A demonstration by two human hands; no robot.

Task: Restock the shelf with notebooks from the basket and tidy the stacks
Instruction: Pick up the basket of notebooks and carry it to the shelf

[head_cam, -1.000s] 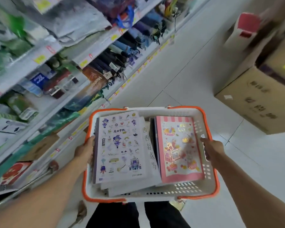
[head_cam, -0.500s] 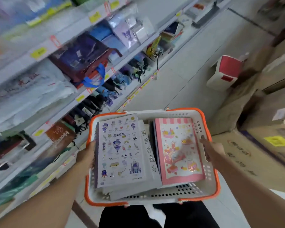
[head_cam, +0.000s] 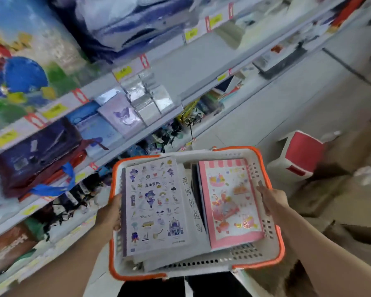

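I carry a white basket with an orange rim (head_cam: 278,249) in front of me at waist height. My left hand (head_cam: 110,213) grips its left side and my right hand (head_cam: 272,199) grips its right side. Inside lie several notebooks: a white one with small cartoon pictures (head_cam: 154,204) on the left pile, a pink one with sweets drawn on it (head_cam: 229,202) on the right. A grey cover with dark characters (head_cam: 191,202) shows between them. The shelf (head_cam: 137,133) to my left holds pale purple and blue notebooks (head_cam: 120,116).
Shelves with yellow price tags run along the left, stocked with bags, packets and folded umbrellas (head_cam: 73,198). A red and white stool (head_cam: 298,157) stands on the tiled floor to the right. Brown cardboard boxes (head_cam: 341,189) crowd the right side.
I have walked forward along the aisle with the basket. The view has tilted up, so higher shelves with notebooks now show. Both hands keep the same hold on the basket.
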